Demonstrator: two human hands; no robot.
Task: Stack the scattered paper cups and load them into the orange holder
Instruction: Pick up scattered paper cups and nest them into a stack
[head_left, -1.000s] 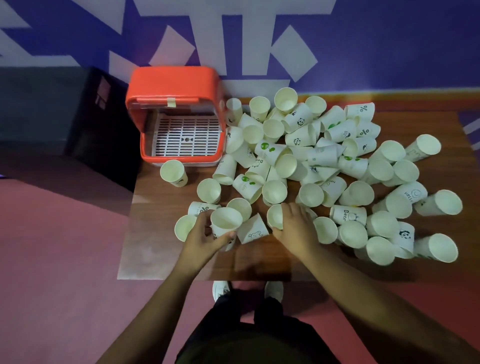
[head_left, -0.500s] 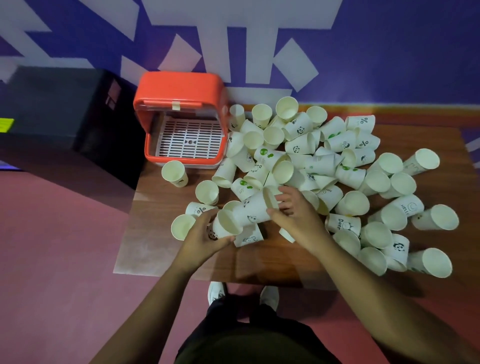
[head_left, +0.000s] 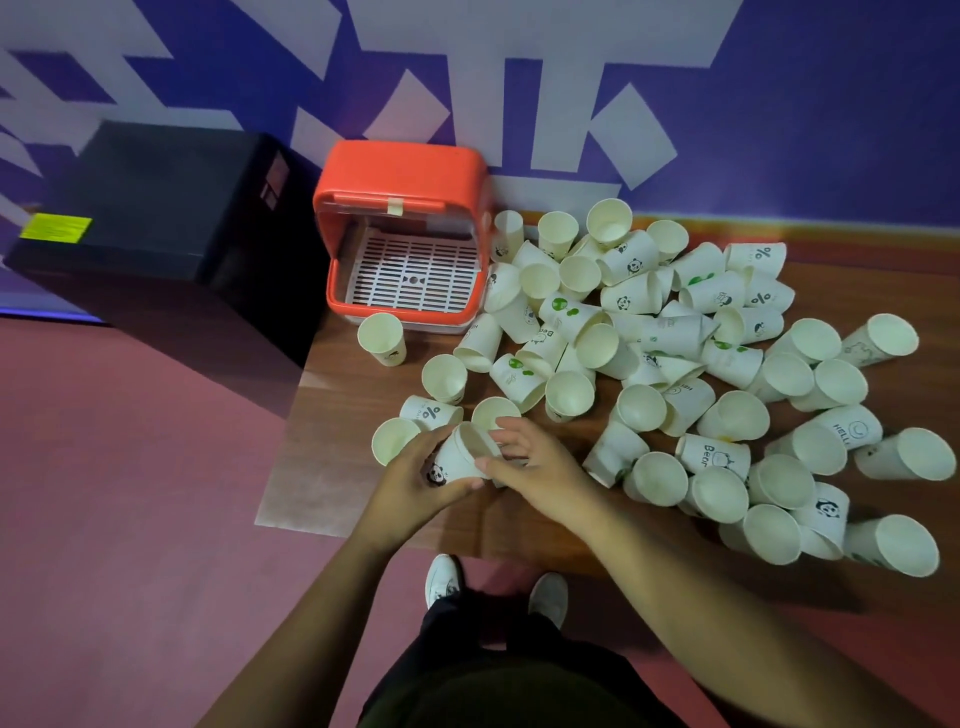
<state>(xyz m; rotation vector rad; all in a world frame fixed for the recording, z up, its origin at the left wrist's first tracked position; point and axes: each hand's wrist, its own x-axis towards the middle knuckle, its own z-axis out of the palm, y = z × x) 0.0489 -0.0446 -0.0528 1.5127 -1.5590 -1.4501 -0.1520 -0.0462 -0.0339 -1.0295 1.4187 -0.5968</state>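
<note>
Paper cups (head_left: 670, 358) lay scattered in a loose heap over the far and right parts of the wooden table (head_left: 332, 447), many on their sides, some piled on one another. Both hands met at the near-left fringe of the heap. The left hand (head_left: 415, 480) curled around a panda-printed cup (head_left: 454, 460), tilted with its mouth facing up and right, thumb and fingers closed on its wall. The right hand (head_left: 530, 462) rested against that cup's rim with fingers loosely spread; whether it gripped another cup underneath could not be told.

The orange holder (head_left: 405, 218) stood at the far-left corner of the table, its open front facing the person and its white slatted floor bare. One upright cup (head_left: 383, 339) stood just in front of it. A strip of bare tabletop ran along the left edge, between the holder and the hands, and along the near edge. To the right, cups reached close to the near edge. A black box (head_left: 156, 208) sat left of the holder, off the table.
</note>
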